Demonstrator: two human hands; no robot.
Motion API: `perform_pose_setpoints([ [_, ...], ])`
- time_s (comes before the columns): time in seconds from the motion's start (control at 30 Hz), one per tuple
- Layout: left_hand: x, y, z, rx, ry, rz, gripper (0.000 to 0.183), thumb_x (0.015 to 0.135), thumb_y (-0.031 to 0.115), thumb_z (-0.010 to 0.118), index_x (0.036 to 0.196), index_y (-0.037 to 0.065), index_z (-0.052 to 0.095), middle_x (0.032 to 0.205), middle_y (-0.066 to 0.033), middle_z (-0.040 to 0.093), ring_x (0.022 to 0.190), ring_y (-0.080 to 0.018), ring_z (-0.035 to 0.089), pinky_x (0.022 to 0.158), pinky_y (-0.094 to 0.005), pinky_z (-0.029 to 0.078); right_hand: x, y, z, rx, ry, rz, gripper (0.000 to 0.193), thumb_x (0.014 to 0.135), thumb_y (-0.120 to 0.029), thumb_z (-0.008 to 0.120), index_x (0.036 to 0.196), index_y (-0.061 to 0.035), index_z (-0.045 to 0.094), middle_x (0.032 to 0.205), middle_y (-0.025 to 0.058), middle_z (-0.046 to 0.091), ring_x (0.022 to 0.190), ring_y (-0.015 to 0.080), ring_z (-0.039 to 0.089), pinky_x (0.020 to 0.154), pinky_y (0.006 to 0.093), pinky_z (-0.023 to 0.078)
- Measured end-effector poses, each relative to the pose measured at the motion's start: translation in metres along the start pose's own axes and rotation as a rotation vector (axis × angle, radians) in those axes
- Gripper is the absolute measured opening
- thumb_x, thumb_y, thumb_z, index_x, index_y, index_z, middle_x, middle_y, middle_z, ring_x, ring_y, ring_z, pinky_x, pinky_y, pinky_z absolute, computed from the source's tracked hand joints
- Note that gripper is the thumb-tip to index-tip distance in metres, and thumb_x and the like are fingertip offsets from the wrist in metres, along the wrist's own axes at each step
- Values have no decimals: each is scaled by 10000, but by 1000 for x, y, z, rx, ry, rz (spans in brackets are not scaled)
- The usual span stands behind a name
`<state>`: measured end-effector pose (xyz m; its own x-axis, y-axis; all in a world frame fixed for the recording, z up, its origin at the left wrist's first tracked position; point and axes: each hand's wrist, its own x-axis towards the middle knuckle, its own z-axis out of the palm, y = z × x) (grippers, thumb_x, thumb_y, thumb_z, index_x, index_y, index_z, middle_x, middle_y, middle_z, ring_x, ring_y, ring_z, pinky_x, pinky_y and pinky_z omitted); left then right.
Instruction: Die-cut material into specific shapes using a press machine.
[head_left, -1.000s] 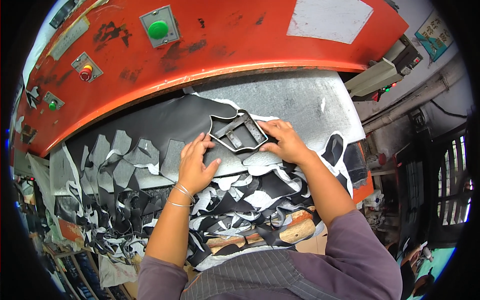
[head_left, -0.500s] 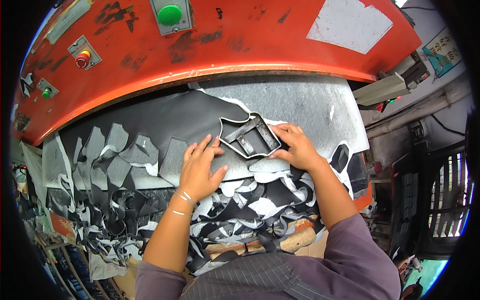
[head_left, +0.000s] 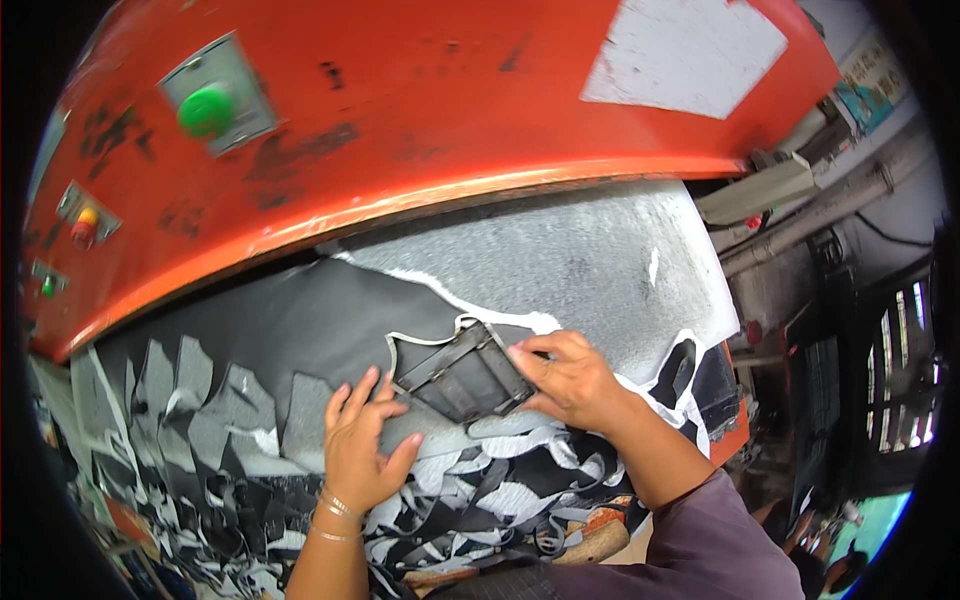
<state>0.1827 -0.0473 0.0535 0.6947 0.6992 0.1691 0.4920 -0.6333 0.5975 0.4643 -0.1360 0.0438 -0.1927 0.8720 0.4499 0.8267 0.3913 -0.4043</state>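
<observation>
"Where is the metal form (head_left: 447,358)?"

"Just below the centre of the frame, at the right end of the black sheet (head_left: 270,310). The grey board (head_left: 590,240) shows beyond it, at upper right."

"And your grip?"

"My right hand (head_left: 580,385) holds the form's right end, thumb and fingers against its wall. My left hand (head_left: 360,440) is open, fingers spread, fingertips at the left edge; I can't tell how firmly they bear on it."

"What could go wrong?"

"If my right hand pushes harder than my left braces, the form could swivel or slip. The sheet's white edge (head_left: 430,285) runs close by its upper side, so a small slide could leave part of the outline off the material. The loose offcuts (head_left: 510,500) at lower centre could ruck up under its near edge and tilt it."

"And your fingers?"

"They're right at the rim. The red machine panel (head_left: 420,100) fills the top; anything pressing down here could pinch them."
</observation>
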Motion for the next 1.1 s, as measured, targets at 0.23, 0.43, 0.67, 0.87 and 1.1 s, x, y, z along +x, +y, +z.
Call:
perform_pose_setpoints([
  [0.23, 15, 2, 7, -19, 5, -91, 331, 700, 180, 716, 958, 37, 565, 1131, -217, 643, 1297, -343, 456, 1102, -500, 187, 8, 19, -1, 129, 59, 14, 662, 633, -246, 781, 1218, -8, 580, 1048, 123, 635, 983, 246, 598, 836, 359, 463],
  [0.43, 16, 3, 9, -179, 78, -218, 295, 752, 167, 682, 956, 26, 523, 1220, -244, 587, 1343, -330, 390, 1133, -494, 93, 9, 27, 2, 139, 120, 4, 611, 685, -269, 739, 1217, -11, 582, 1050, 119, 640, 1014, 244, 594, 860, 374, 464],
  [0.67, 14, 7, 13, -217, 52, -226, 291, 763, 162, 681, 969, 30, 523, 1232, -234, 587, 1353, -317, 381, 1139, -480, 68, 1, 24, -1, 153, 44, 100, 627, 709, -280, 743, 1255, -32, 560, 1168, 124, 616, 1082, 262, 569, 941, 389, 427],
  [0.87, 2, 4, 6, -182, 18, -177, 321, 749, 139, 693, 1009, 29, 541, 1241, -242, 584, 1338, -321, 406, 1138, -478, 79, 3, 14, -2, 196, -7, 181, 617, 731, -271, 746, 1270, -41, 553, 1222, 146, 584, 1097, 298, 565, 958, 409, 415],
  [1.1, 3, 1, 2, -86, -34, -26, 362, 763, 172, 693, 1079, 58, 559, 1312, -257, 537, 1363, -318, 381, 1123, -463, 143, 2, 8, -3, 157, -42, 234, 597, 722, -256, 759, 1259, -68, 578, 1187, 135, 599, 1114, 300, 553, 954, 414, 406],
])
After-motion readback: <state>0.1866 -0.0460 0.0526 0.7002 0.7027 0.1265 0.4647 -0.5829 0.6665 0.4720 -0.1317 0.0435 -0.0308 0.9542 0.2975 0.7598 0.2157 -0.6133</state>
